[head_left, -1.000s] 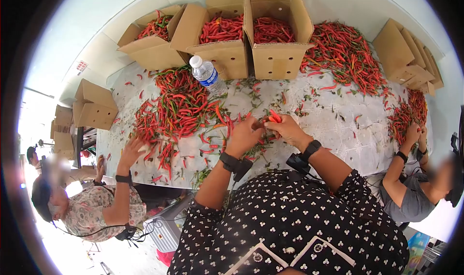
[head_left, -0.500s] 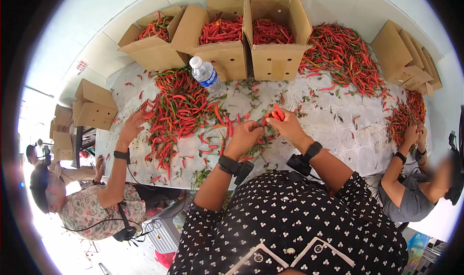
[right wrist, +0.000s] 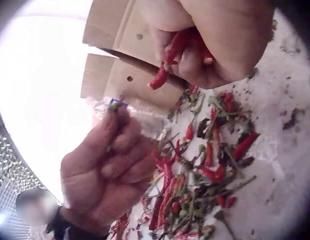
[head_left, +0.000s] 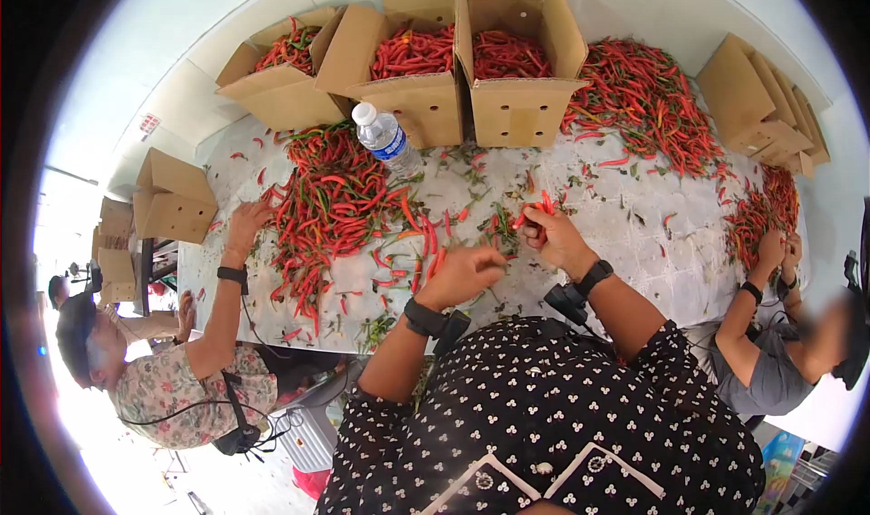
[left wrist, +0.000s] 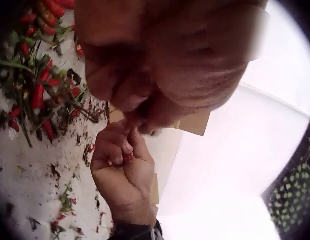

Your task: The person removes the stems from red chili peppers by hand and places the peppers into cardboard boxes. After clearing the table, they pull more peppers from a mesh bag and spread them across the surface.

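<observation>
At the middle of the white table (head_left: 634,252), my right hand (head_left: 551,234) grips a small bunch of red chilies (head_left: 536,210), whose tips stick up past the fingers. The right wrist view shows that bunch of chilies (right wrist: 167,60) in my curled right hand (right wrist: 215,40). My left hand (head_left: 464,275) is a little lower and to the left, apart from the right. Its fingertips pinch a small green stem (right wrist: 114,105). In the left wrist view my right hand (left wrist: 122,165) closes round red chilies (left wrist: 127,157), below my left hand (left wrist: 160,60).
Three open cardboard boxes (head_left: 521,107) full of red chilies stand at the back, a water bottle (head_left: 385,139) before them. Chili piles lie left (head_left: 331,202) and back right (head_left: 648,98). Stems litter the table. One person (head_left: 181,388) works left, another (head_left: 770,361) right.
My hands have drawn apart: the left moved down and left with a stem, the right moved right with the chilies. The person at left reached further into the pile.
</observation>
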Action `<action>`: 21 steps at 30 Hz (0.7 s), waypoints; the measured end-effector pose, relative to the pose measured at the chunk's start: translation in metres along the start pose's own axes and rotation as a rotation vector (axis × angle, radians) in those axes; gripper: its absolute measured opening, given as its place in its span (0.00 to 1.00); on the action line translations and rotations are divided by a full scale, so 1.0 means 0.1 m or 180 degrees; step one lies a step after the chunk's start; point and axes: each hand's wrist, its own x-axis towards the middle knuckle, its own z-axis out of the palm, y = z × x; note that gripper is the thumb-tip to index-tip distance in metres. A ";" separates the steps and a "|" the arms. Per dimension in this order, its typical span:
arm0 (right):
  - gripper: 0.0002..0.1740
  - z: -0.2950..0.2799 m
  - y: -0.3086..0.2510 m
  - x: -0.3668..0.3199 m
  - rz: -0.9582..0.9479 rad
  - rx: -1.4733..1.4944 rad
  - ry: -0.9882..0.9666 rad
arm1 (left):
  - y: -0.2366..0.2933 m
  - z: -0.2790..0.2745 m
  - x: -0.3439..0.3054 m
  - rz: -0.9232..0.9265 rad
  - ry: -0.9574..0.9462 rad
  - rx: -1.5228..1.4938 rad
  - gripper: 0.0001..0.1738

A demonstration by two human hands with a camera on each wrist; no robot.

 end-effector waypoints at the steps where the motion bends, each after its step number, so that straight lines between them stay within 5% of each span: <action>1: 0.04 -0.01 -0.02 -0.01 0.0044 0.0074 -0.0058 | -0.01 -0.01 -0.03 0.0478 -0.0419 0.0581 0.12; 5: 0.05 -0.06 -0.01 -0.01 0.0103 0.0104 -0.0144 | -0.02 -0.15 -0.10 0.0937 -0.0561 0.1206 0.10; 7: 0.04 -0.03 -0.05 -0.07 0.0331 -0.0043 -0.0455 | -0.11 -0.27 -0.07 -0.0274 0.0458 0.1918 0.12; 8: 0.04 0.00 -0.06 -0.09 0.0334 -0.0037 -0.0454 | -0.15 -0.32 -0.03 -0.0280 0.0453 0.1920 0.12; 11: 0.05 0.12 -0.04 -0.09 0.0429 -0.0255 -0.0411 | -0.28 -0.42 0.07 -0.0477 0.1707 0.2312 0.13; 14: 0.06 0.13 0.03 -0.03 0.0388 -0.0419 -0.0349 | -0.25 -0.37 0.18 -0.0969 0.1537 0.3335 0.13; 16: 0.08 0.16 0.05 -0.04 0.0355 -0.0784 -0.0266 | -0.30 -0.34 0.23 -0.0994 0.1459 0.3327 0.17; 19: 0.08 0.19 0.06 -0.03 0.0303 -0.0952 -0.0243 | -0.35 -0.31 0.25 -0.0772 0.1336 0.3359 0.11; 21: 0.08 0.22 0.06 -0.02 0.0300 -0.0960 -0.0233 | -0.35 -0.28 0.23 -0.0071 0.1483 0.2127 0.08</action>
